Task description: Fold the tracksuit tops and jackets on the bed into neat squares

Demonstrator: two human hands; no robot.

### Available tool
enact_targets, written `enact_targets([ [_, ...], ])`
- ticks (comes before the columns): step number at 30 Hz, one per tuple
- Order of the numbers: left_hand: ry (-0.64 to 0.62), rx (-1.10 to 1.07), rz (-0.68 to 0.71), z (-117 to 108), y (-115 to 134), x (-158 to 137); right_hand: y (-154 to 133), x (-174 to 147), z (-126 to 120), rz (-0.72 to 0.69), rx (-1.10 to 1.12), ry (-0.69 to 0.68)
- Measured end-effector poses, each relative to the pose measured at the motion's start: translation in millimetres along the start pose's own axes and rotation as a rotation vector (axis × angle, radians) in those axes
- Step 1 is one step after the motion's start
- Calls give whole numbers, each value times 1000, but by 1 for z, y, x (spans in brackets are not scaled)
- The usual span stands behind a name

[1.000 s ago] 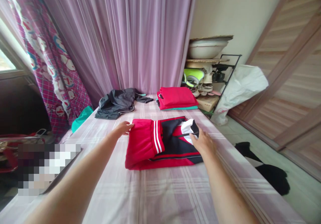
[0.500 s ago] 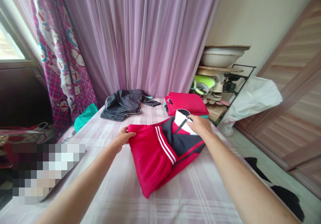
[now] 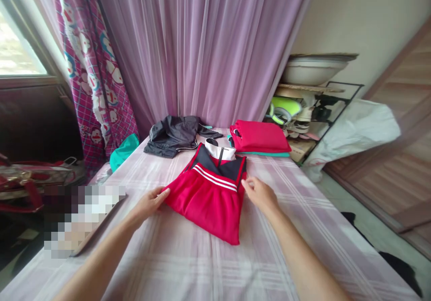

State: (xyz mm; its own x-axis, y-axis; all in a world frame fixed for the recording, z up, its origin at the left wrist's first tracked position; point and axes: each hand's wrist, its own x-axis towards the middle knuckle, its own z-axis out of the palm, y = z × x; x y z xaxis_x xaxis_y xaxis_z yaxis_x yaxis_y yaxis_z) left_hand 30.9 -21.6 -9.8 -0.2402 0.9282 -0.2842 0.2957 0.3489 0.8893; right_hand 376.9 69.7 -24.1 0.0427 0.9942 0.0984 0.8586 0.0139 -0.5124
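Observation:
A folded red jacket with dark navy panels, a white zipped collar and white double stripes lies flat on the bed, collar pointing away from me. My left hand pinches its left lower corner, thumb on top and fingers partly hidden beneath. At the right edge, just below the stripes' end, my right hand has its fingers bent and thumb and fingertips at the cloth. The hold there looks light.
A crumpled black garment lies at the back, left of a folded red stack with teal cloth under it. Teal fabric hangs by the left edge. A shelf rack with a basin and a white bag stand right.
The jacket has turned so its collar points away from me, and it lies flatter. My right hand has left the collar and come down to the right edge.

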Motion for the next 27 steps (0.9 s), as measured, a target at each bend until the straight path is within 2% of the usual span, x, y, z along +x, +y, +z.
enact_targets([
  [2, 10, -17, -8, 5, 1, 4, 18, -35, 13, 10, 189, -104],
  [5, 26, -44, 7, 14, 1, -3, 21, -66, 27, -40, 426, -192],
  [9, -64, 5, 57, 16, -4, -38, 14, -70, 23, -94, 555, -152],
  [11, -139, 68, 43, 13, -8, -56, 16, -66, 16, -107, 582, -124],
  [13, -152, 125, 29, 9, -9, -64, 23, -64, 11, -103, 583, -104],
  [18, 33, 213, 47, 5, 3, -43, 32, -67, 10, -22, 509, -127],
  [23, -146, 293, 52, 15, 14, -25, 24, -74, 5, -44, 593, -230],
  [27, -170, 315, 52, 21, 14, -23, 18, -76, 3, -52, 571, -235],
])
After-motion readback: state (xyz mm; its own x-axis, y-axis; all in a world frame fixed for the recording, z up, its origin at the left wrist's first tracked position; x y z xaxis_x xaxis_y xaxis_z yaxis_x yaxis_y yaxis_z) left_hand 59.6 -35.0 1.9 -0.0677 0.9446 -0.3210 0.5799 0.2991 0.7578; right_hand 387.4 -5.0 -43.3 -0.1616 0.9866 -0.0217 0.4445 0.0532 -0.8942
